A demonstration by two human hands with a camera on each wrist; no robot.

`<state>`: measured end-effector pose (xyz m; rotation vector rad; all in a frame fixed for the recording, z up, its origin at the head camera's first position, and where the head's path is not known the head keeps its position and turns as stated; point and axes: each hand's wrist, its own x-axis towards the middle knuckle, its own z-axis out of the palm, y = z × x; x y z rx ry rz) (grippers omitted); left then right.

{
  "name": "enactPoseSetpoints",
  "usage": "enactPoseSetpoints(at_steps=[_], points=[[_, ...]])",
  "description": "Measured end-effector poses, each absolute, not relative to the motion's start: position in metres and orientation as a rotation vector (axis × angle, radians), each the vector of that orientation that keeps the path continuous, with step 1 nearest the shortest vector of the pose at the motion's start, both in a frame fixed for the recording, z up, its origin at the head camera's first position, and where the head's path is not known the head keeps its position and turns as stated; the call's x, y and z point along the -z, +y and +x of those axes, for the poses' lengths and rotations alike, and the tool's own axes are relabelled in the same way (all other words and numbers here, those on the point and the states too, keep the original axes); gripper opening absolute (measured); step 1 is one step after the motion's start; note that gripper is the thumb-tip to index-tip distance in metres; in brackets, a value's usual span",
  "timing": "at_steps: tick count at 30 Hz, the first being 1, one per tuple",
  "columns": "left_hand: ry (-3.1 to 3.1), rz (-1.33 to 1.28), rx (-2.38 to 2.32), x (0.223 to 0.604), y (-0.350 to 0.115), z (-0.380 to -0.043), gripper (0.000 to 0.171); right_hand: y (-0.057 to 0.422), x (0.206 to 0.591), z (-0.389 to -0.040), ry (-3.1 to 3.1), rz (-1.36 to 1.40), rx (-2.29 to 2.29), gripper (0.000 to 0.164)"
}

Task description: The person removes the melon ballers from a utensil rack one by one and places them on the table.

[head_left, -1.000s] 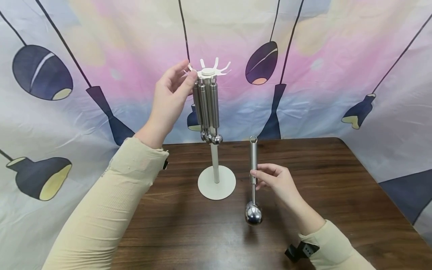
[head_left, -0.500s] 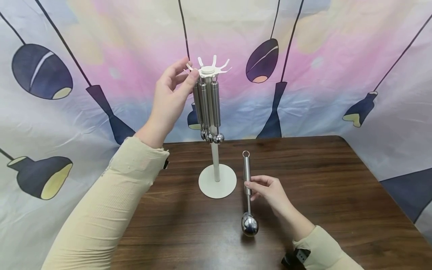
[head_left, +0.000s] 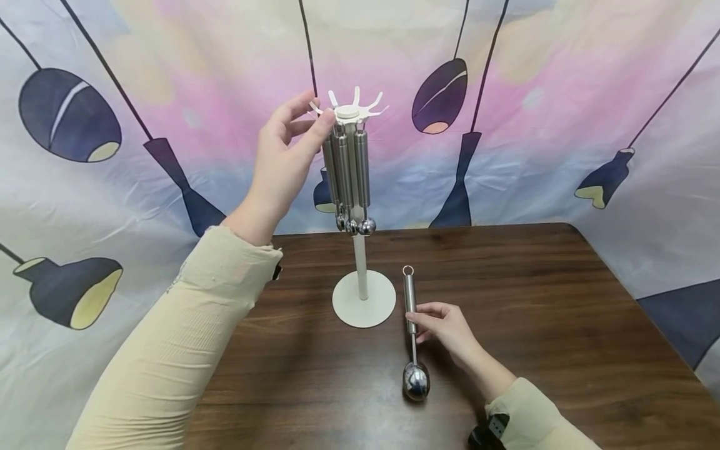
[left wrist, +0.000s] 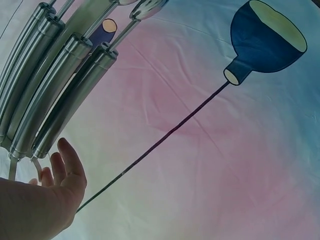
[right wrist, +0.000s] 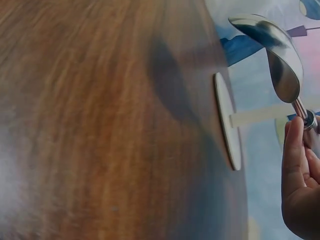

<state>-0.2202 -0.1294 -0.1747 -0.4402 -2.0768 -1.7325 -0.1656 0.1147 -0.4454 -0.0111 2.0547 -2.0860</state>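
Observation:
In the head view a white utensil stand (head_left: 364,315) with a crown of hooks stands on the table. Several steel-handled utensils (head_left: 362,169) with small rounded metal ends hang from its left and front side. At the crown, my left hand (head_left: 284,150) pinches a hook between thumb and fingers; part of the grip is hidden. To the stand's right, my right hand (head_left: 447,328) holds a steel scoop (head_left: 416,381) by its handle, ring end up and bowl down. The right wrist view shows the scoop's bowl (right wrist: 285,60) apart from the tabletop.
The dark wooden table (head_left: 534,300) reaches back to a patterned cloth (head_left: 236,75) printed with lamps. Several hooks on the crown's back and right side carry nothing. The stand's round base sits just left of the scoop.
My right hand has lowered the scoop and brought it slightly left and nearer to me. The left hand stays at the crown. The camera view has shifted slightly.

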Motion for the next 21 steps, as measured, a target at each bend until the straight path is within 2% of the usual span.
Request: enactPoseSetpoints(at_steps=[21], points=[[-2.037, -0.441, 1.739, 0.177, -0.126, -0.22, 0.051, 0.114, 0.473, -0.175, 2.078, -0.006, 1.926, 0.035]])
